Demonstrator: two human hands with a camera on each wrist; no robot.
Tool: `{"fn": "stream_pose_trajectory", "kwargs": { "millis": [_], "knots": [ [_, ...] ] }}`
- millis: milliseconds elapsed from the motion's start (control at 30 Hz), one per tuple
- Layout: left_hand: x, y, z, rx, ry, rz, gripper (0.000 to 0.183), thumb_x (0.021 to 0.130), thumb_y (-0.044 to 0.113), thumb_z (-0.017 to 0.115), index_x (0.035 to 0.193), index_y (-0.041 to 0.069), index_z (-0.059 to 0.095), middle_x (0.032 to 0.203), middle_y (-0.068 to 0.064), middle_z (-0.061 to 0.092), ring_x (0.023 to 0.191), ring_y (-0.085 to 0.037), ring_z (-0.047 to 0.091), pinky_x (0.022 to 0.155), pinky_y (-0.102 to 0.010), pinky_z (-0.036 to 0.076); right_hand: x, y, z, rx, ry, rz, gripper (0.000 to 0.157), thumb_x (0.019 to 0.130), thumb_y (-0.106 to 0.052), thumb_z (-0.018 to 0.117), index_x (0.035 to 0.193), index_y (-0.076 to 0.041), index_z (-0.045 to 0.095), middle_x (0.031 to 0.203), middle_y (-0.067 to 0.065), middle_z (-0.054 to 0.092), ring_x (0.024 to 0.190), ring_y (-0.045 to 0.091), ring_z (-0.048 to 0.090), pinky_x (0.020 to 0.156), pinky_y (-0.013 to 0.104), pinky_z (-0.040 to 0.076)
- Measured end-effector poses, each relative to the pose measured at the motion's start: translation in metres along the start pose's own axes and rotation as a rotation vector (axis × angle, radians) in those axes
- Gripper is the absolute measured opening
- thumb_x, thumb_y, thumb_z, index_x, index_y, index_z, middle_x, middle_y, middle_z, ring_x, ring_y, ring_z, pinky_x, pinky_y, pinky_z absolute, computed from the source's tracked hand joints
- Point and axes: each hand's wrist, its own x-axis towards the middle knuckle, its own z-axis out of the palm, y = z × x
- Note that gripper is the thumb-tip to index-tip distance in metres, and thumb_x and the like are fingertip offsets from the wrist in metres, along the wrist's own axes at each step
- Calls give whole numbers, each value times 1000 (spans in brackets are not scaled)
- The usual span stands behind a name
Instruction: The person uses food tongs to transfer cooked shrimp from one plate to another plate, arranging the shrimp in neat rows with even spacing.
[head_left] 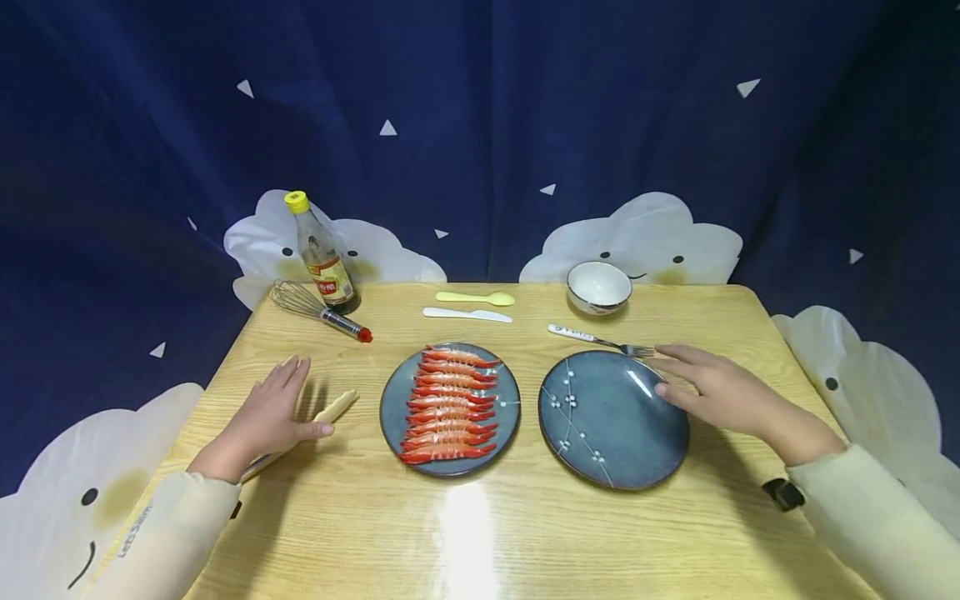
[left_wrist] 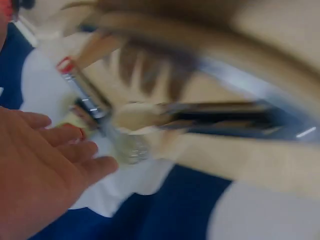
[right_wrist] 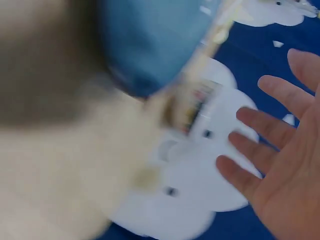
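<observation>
My left hand hovers over the table's left side, fingers spread and holding nothing. Beneath it lies a long, slim object with a pale end; the hand and forearm hide much of it, and its kind cannot be told. My right hand reaches over the right rim of a blue-grey plate with white blossoms, its fingers extended and nothing in them. Close to its fingertips is a fork with a white patterned handle. Left of that plate, a second blue plate bears a row of several red shrimps.
Along the back stand a yellow-capped sauce bottle and a white bowl. A whisk lies by the bottle. Between bottle and bowl are a yellow spoon and a white knife. A dark blue curtain hangs behind the table.
</observation>
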Motion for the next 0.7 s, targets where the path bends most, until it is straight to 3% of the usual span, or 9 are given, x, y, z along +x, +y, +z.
{"fn": "stream_pose_trajectory", "kwargs": {
  "millis": [133, 233, 367, 467, 567, 700],
  "knots": [
    [-18, -20, 15, -74, 52, -47, 119, 57, 57, 70, 137, 0, 4, 137, -30, 9, 122, -49, 7, 91, -61, 9, -13, 12, 36, 57, -28, 154, 40, 87, -33, 51, 120, -10, 53, 120, 21, 45, 105, 39, 45, 81, 52, 35],
    [-32, -33, 24, -97, 121, -55, 124, 53, 55, 73, 137, -3, 3, 136, -33, 9, 120, -52, 10, 90, -61, 11, -21, 18, 55, 148, -50, 232, 23, 85, -22, 54, 101, -7, 61, 91, 12, 57, 79, 27, 55, 66, 41, 42],
    [-52, -45, 34, -117, 127, -142, 133, 49, 60, 73, 136, -2, -7, 136, -33, -7, 116, -58, 6, 83, -66, 15, -28, 25, 72, 542, -135, 356, 7, 82, -8, 55, 84, -3, 52, 68, 4, 49, 58, 15, 49, 53, 31, 43],
    [-62, -49, 41, -143, 92, -234, 138, 47, 62, 71, 133, -3, -15, 134, -32, -19, 114, -60, 1, 80, -67, 16, -29, 30, 79, 831, -150, 484, 14, 81, -2, 55, 88, 4, 45, 68, 5, 42, 57, 15, 50, 53, 34, 48],
    [-65, -49, 46, -116, 90, -311, 134, 48, 65, 69, 131, -13, -2, 129, -41, -2, 108, -62, 12, 78, -65, 21, -29, 34, 83, 947, -136, 558, 20, 82, -4, 56, 91, 5, 42, 69, 3, 35, 55, 14, 49, 53, 35, 49],
    [-60, -47, 50, -83, 165, -350, 109, 54, 61, 69, 115, -21, 30, 107, -40, 30, 95, -53, 28, 74, -56, 26, -28, 40, 85, 956, -125, 566, 25, 82, -10, 58, 96, 4, 43, 71, 4, 34, 54, 14, 49, 52, 36, 49]
  ]
}}
